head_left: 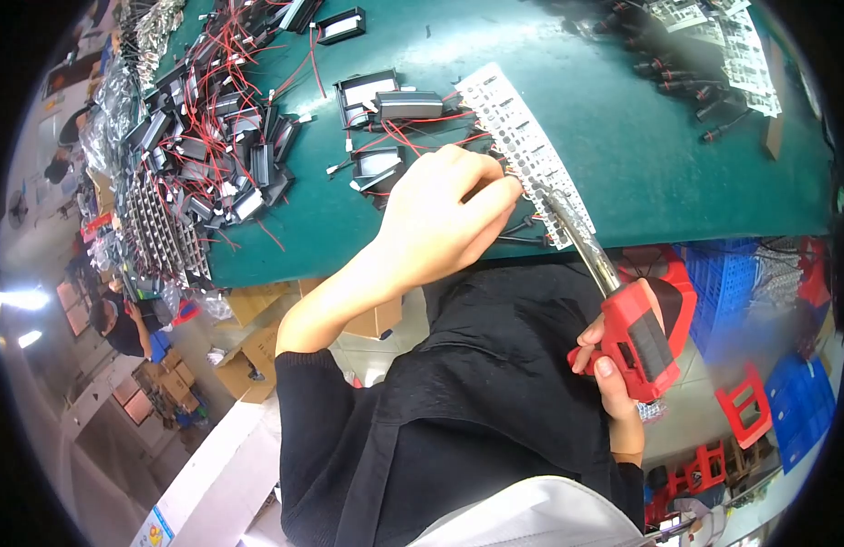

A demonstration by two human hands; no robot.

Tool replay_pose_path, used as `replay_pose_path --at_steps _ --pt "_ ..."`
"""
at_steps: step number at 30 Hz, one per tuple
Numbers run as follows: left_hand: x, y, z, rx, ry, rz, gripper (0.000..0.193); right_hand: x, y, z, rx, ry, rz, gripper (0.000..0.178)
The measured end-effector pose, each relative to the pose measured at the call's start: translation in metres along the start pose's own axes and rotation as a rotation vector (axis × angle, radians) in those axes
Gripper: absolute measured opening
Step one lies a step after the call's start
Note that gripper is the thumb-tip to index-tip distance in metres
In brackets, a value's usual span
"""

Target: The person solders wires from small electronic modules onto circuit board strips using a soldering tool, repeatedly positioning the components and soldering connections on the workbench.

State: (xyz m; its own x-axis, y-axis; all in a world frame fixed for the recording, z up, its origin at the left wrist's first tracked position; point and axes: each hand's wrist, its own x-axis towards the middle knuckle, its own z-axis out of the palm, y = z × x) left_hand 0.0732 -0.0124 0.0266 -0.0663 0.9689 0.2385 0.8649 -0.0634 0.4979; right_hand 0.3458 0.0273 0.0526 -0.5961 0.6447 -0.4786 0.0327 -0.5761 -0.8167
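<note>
A long white circuit-board panel (pixel 517 128) with rows of small parts lies slantwise on the green table. Over its near left edge is my left hand (pixel 445 214), its thumb and forefinger pinched together. What the pinch holds is hidden, though thin wires run close by. My right hand (pixel 613 378) is wrapped round the red handle of a soldering gun (pixel 642 342). The gun's metal tip reaches up and left to the lower part of the panel, close to my left fingertips. Left of the panel, several black plastic housings (pixel 411 105) have red and black wires leading toward it.
A heap of black housings with tangled red wires (pixel 217 128) covers the table's left side. More white board panels (pixel 750 68) and black cable parts (pixel 677 77) lie far right. Below the table's right edge stand a blue crate (pixel 723 283) and a red stool (pixel 745 406).
</note>
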Motion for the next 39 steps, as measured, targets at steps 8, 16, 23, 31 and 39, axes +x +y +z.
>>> replay_pose_path --at_steps 8,16,23,31,39 --pt "-0.009 0.022 0.005 0.304 -0.001 -0.075 0.023 0.005 -0.001 -0.005 -0.001 -0.077 -0.016 0.082" --pt "-0.013 0.033 0.019 0.288 -0.004 -0.225 0.020 0.005 -0.001 -0.012 -0.016 -0.088 -0.007 0.081" --pt "-0.018 0.024 0.027 0.138 0.105 -0.110 0.028 0.011 0.001 -0.013 -0.100 -0.104 -0.095 0.076" --pt "-0.014 0.027 0.036 0.088 0.225 -0.140 0.021 0.013 0.000 -0.012 -0.192 -0.062 -0.029 0.076" --pt "-0.008 0.035 0.029 0.091 0.167 -0.217 0.022 0.013 -0.002 -0.010 -0.210 -0.038 0.007 0.077"
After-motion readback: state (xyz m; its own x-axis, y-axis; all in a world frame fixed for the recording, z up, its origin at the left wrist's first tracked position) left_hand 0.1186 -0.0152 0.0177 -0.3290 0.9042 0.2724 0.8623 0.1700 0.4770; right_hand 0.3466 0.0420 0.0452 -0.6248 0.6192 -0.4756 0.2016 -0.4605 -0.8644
